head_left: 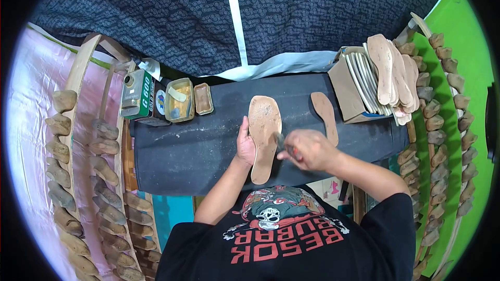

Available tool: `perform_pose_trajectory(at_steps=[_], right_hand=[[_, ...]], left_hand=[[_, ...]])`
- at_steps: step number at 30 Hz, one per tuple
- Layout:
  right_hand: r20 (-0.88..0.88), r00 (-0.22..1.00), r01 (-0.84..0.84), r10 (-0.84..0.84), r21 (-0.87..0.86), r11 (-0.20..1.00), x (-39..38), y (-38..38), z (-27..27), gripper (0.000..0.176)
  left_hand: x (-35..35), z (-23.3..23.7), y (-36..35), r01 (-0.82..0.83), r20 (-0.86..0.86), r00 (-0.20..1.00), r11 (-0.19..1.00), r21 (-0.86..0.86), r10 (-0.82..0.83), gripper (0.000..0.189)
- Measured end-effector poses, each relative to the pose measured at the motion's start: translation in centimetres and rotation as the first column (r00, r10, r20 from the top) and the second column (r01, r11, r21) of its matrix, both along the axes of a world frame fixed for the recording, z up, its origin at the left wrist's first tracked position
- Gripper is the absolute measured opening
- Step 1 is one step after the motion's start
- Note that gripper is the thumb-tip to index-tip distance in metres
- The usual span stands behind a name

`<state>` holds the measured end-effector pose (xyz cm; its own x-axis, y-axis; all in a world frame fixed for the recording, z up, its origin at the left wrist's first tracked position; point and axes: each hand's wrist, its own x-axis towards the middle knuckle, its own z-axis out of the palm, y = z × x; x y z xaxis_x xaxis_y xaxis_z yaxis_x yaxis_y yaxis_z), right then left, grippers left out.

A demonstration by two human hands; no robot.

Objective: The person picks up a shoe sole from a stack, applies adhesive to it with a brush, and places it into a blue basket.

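Observation:
A tan, sole-shaped insole point(264, 125) is held up over the middle of the table, its wide toe end pointing away from me. My left hand point(246, 145) grips it by its left edge, thumb up along the side and the other fingers hidden beneath. In my right hand point(308, 150) is a small hand tool point(281, 140) with a dark blade-like end and a bit of red at the handle. Its tip is at the right edge of the insole, near the waist; whether it touches cannot be made out. A second insole point(325, 117) lies on the table beyond my right hand.
A cardboard box point(346, 91) with several upright sheets and a pile of insoles point(382, 67) stands at the back right. At the back left are a glue can point(138, 96), a plastic tub point(179, 112) and a small brown container point(203, 99). Racks of wooden shoe lasts point(60, 151) flank the table.

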<state>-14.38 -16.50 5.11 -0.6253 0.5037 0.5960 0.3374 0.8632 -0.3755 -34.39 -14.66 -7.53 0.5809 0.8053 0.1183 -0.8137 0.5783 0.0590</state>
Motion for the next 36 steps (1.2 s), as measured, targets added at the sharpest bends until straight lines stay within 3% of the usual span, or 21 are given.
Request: perform_pose_trajectory(at_steps=[2,3,5,9,12,14,15,19,20,22,24,26,29,31,32,34,36], right_hand=[[0.020,1.000,0.018,-0.017,-0.065,0.998,0.2,0.0,0.8,0.032],[0.041,0.999,0.041,-0.036,-0.136,0.990,0.2,-0.3,1.0,0.032],[0.005,0.993,0.118,-0.119,-0.117,0.986,0.5,1.2,1.0,0.032],[-0.069,0.962,0.261,-0.265,-0.066,0.963,0.9,4.6,2.7,0.032],[-0.020,0.966,0.258,-0.258,0.031,0.966,0.9,4.5,3.2,0.032],[0.020,0.979,0.205,-0.205,0.012,0.979,0.4,2.6,2.6,0.032],[0.025,0.995,0.097,-0.098,0.044,0.994,0.1,1.7,1.8,0.032],[0.068,0.982,-0.176,0.177,-0.025,0.984,-0.8,-0.1,1.6,0.032],[0.066,0.982,-0.178,0.179,-0.030,0.984,-0.8,0.4,1.9,0.032],[0.074,0.995,-0.073,0.071,0.037,0.997,-0.5,2.3,2.6,0.031],[-0.021,0.999,0.046,-0.045,0.087,0.995,-0.6,4.2,3.9,0.030],[-0.042,0.988,0.150,-0.149,0.041,0.988,-0.7,5.7,3.8,0.029],[0.105,0.986,0.130,-0.131,0.020,0.991,-0.3,5.2,3.5,0.035],[0.106,0.992,0.062,-0.067,0.053,0.997,-0.6,3.4,2.6,0.032],[0.104,0.994,0.005,-0.015,0.097,0.995,-0.8,2.5,2.0,0.030],[0.097,0.988,-0.122,0.120,0.007,0.993,-1.5,0.5,1.2,0.031],[0.130,0.976,-0.179,0.173,0.037,0.983,-2.0,-0.3,2.0,0.031]], left_hand=[[0.2,0.8,-0.2,-0.098,-0.138,0.987,0.987,-0.128,0.080,0.075],[0.2,1.3,-0.2,-0.097,-0.140,0.987,0.986,-0.134,0.078,0.075],[0.4,1.9,-0.2,-0.062,-0.202,0.978,0.996,-0.066,0.047,0.078],[1.1,1.1,-0.7,-0.023,-0.154,0.988,0.999,-0.028,0.018,0.079],[1.3,0.0,-0.8,-0.009,-0.055,0.998,1.000,0.016,0.009,0.077],[1.0,0.1,-0.8,-0.045,-0.072,0.997,0.997,-0.058,0.041,0.077],[0.8,0.3,-0.7,-0.076,-0.091,0.994,0.988,-0.132,0.064,0.077],[0.0,0.6,0.4,-0.093,-0.050,0.994,0.996,0.017,0.094,0.080],[0.0,0.8,0.3,-0.095,-0.052,0.994,0.995,0.012,0.096,0.080],[0.1,2.9,-0.1,-0.125,-0.095,0.990,0.974,-0.188,0.108,0.080],[0.2,3.5,-0.4,-0.112,-0.069,0.993,0.977,-0.182,0.100,0.077],[0.3,2.3,-0.5,-0.071,-0.053,0.996,0.997,0.015,0.071,0.076],[0.3,2.0,-0.6,-0.058,-0.002,0.998,0.995,-0.082,0.058,0.076],[0.3,2.4,-1.0,-0.064,0.050,0.996,0.985,-0.159,0.073,0.075],[0.3,3.0,-0.9,-0.112,-0.026,0.994,0.978,-0.176,0.110,0.074],[0.0,3.0,-0.5,-0.175,-0.103,0.982,0.965,-0.194,0.157,0.074],[-0.5,1.9,-0.1,-0.158,-0.087,0.984,0.987,-0.004,0.158,0.074]])
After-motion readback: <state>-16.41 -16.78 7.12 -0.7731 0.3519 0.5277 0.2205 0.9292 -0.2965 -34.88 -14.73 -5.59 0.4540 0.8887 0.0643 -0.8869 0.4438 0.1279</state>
